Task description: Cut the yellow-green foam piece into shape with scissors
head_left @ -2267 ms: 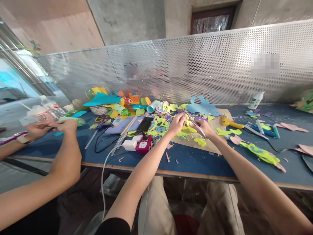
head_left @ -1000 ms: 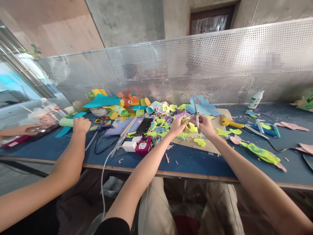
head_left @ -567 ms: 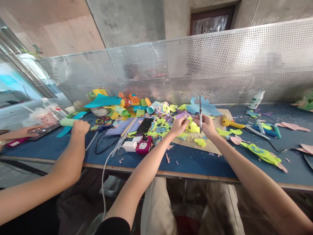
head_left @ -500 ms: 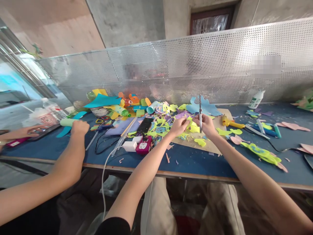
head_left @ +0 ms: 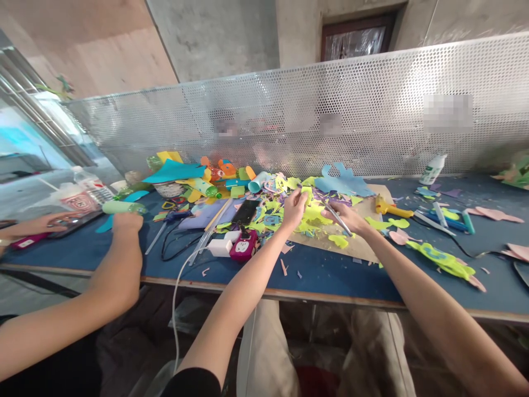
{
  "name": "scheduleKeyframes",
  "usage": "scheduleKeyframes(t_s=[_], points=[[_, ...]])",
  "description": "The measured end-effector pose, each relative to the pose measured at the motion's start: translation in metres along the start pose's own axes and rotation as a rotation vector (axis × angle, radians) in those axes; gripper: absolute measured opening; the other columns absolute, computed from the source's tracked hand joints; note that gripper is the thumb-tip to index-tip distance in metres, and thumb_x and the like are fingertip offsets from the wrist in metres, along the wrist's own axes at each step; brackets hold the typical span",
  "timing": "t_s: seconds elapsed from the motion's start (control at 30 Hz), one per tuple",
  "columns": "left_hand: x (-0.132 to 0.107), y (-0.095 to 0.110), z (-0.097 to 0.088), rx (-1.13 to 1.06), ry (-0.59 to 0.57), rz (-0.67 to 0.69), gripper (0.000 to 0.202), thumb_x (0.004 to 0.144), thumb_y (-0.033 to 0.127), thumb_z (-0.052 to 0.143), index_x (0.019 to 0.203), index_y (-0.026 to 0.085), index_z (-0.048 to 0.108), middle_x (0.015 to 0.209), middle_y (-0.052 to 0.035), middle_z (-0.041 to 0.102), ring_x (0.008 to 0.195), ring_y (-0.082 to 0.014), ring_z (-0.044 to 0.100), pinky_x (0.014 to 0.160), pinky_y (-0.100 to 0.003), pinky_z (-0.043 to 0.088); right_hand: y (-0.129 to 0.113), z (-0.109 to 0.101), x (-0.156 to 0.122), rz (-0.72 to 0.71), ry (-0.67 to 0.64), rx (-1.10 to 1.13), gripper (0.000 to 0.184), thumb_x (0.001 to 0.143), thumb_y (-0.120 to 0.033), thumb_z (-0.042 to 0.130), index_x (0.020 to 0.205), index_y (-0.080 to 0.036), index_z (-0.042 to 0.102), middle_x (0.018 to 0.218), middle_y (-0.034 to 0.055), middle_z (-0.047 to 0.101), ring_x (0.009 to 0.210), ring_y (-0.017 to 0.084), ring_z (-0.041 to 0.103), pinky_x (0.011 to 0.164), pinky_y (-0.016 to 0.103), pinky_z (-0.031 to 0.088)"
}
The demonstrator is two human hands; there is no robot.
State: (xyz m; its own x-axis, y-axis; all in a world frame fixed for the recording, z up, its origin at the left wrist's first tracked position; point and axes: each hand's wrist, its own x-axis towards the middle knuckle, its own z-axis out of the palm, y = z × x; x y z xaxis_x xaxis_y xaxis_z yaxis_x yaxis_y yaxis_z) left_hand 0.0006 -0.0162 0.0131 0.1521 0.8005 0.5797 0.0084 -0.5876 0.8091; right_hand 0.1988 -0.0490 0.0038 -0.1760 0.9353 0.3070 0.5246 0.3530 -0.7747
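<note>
My left hand (head_left: 294, 205) is closed in a pinch on a yellow-green foam scrap (head_left: 307, 193), lifted a little over a heap of yellow cut-outs (head_left: 270, 212). My right hand (head_left: 350, 218) grips a slim grey craft knife (head_left: 336, 216), which lies slanted and low over the brown cardboard mat (head_left: 363, 249). The two hands are a short gap apart above the yellow foam pieces on the mat. A light blue foam shape (head_left: 345, 182) lies just behind them.
A co-worker's arm (head_left: 118, 264) at the left reaches to a green bottle (head_left: 122, 207); their other hand (head_left: 39, 224) rests farther left. A phone (head_left: 247, 210), a magenta socket (head_left: 243, 246), a yellow tool (head_left: 390, 209) and a glue bottle (head_left: 433, 168) lie around. A perforated metal screen (head_left: 289, 121) backs the table.
My right hand tipped the knife from upright down to a low slant over the mat. My left hand shifted left and up with the yellow scrap.
</note>
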Motion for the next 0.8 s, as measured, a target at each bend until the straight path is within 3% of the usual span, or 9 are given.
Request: scheduleKeyframes(t_s=[0.13,0.4,0.67,0.8], points=[[-0.001,0.002,-0.001,0.038,0.003,0.020,0.042,0.095,0.057,0.049,0.073,0.021,0.042,0.060,0.0036,0.039,0.050,-0.0092,0.040,0.048,-0.024,0.034,-0.006,0.007,-0.003,-0.060,-0.075,-0.105,0.040,0.082,-0.058,0.059,0.070,-0.021,0.048,0.066,-0.0034,0.045,0.062,0.015,0.041,0.057,0.030,0.033],[-0.005,0.008,-0.002,0.042,-0.053,0.041,0.043,0.094,0.055,0.052,0.071,0.021,0.039,0.060,0.0034,0.035,0.053,-0.0099,0.042,0.051,-0.024,0.040,-0.017,0.005,-0.013,0.009,-0.190,0.104,0.047,0.084,-0.063,0.053,0.062,-0.023,0.042,0.056,-0.0026,0.042,0.052,0.014,0.040,0.052,0.030,0.035],[-0.004,0.008,-0.002,-0.013,-0.058,0.002,0.042,0.092,0.052,0.056,0.071,0.021,0.038,0.063,0.0034,0.032,0.053,-0.0096,0.042,0.051,-0.024,0.047,-0.020,0.005,-0.014,0.025,-0.189,0.130,0.053,0.080,-0.071,0.052,0.058,-0.024,0.041,0.051,-0.0027,0.040,0.048,0.013,0.039,0.047,0.030,0.035],[-0.004,0.008,-0.003,0.005,-0.068,0.013,0.042,0.092,0.051,0.057,0.070,0.021,0.037,0.064,0.0027,0.031,0.055,-0.0102,0.042,0.054,-0.025,0.051,-0.019,0.006,-0.013,0.058,-0.179,0.105,0.053,0.083,-0.069,0.049,0.056,-0.024,0.038,0.045,-0.0031,0.040,0.043,0.013,0.040,0.047,0.030,0.036]])
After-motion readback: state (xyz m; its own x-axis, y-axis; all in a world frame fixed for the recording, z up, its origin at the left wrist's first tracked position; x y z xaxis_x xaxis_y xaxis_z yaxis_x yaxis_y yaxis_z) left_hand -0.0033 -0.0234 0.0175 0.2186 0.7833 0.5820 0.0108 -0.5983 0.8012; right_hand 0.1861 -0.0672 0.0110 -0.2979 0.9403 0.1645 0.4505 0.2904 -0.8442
